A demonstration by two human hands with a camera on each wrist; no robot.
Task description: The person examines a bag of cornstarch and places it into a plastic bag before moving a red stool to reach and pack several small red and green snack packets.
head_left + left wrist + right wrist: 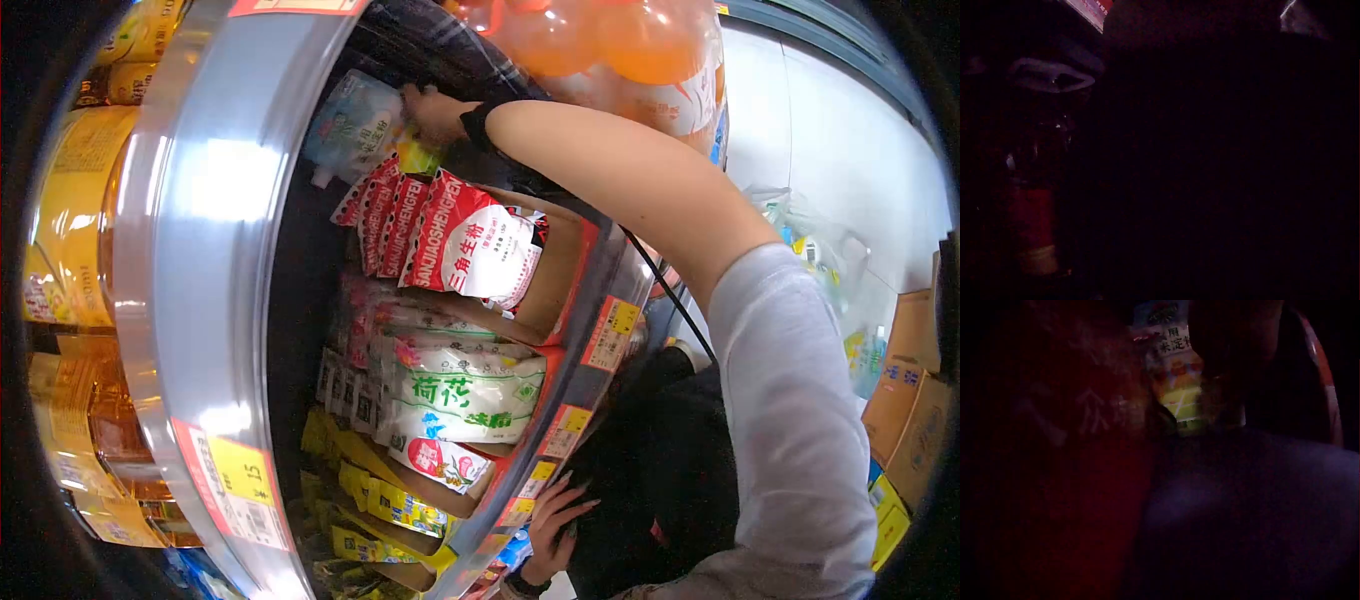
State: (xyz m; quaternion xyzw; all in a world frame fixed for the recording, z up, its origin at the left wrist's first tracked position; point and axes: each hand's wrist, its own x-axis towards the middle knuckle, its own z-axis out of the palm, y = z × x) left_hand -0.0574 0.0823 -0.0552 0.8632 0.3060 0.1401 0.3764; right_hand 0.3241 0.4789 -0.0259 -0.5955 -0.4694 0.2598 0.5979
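Note:
My right hand (436, 116) reaches deep into the shelf, its fingers gripping the edge of a blue-and-white bag of corn starch (352, 122) with a yellow-green lower end. In the dark right wrist view, the bag of corn starch (1175, 369) shows beside the shadowed fingers. Just below the hand stand red-and-white starch packets (470, 245) in a cardboard box. My left hand (555, 525) is low by the shelf's front edge, against dark clothing, with fingers loosely bent and holding nothing. Its wrist view is almost black.
White-and-green seasoning bags (465, 390) and yellow packets (400, 505) fill lower boxes. Price tags (612, 330) line the shelf edge. Bottles of orange drink (650, 50) stand above the arm. Oil bottles (80, 210) are at left, cardboard boxes (905, 400) on the right.

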